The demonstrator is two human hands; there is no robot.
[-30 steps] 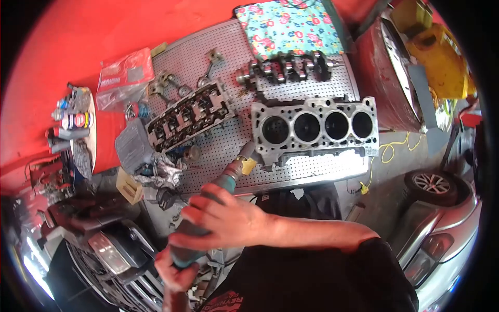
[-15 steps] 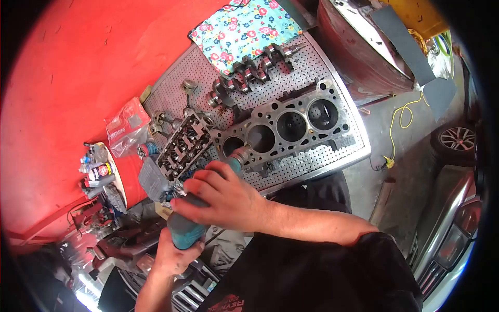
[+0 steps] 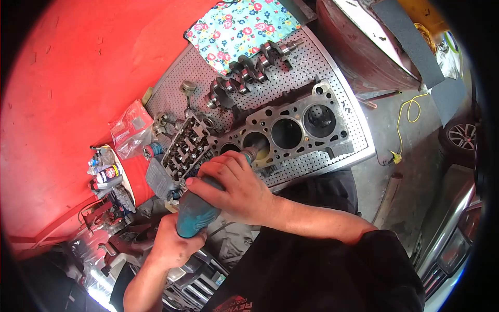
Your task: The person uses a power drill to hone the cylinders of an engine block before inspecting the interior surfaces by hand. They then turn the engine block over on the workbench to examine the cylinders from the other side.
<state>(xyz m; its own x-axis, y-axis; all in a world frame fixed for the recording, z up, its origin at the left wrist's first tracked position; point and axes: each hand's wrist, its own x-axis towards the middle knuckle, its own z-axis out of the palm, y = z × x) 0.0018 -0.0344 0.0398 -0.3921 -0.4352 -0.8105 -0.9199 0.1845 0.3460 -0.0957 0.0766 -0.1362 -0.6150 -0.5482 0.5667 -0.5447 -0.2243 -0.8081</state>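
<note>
A teal and dark power drill (image 3: pixel 196 216) is held in both hands, its chuck (image 3: pixel 250 154) aimed at an engine block (image 3: pixel 303 126) on the perforated bench. The tool's tip is at one of the block's cylinder bores, second from the near-left end; how deep it reaches is hard to make out. My right hand (image 3: pixel 234 187) is closed over the drill's body from above. Lower down, my left hand (image 3: pixel 176 244) wraps around its handle end. Left of the block lies a cylinder head (image 3: pixel 186 148) with its valve gear showing. Behind the block rests a crankshaft (image 3: pixel 247 73).
A floral cloth (image 3: pixel 244 31) covers the bench's far part. Pistons with connecting rods (image 3: pixel 188 91) lie near the bench's left edge. A plastic bag (image 3: pixel 131 125) and a red drum (image 3: pixel 138 179) with bottles stand left. Yellow cord (image 3: pixel 400 122) and a wheel (image 3: pixel 461 136) are right.
The drill and both hands have moved slightly up and to the right, bringing the chuck further over the bore. The view has shifted a little. Both hands keep their hold.
</note>
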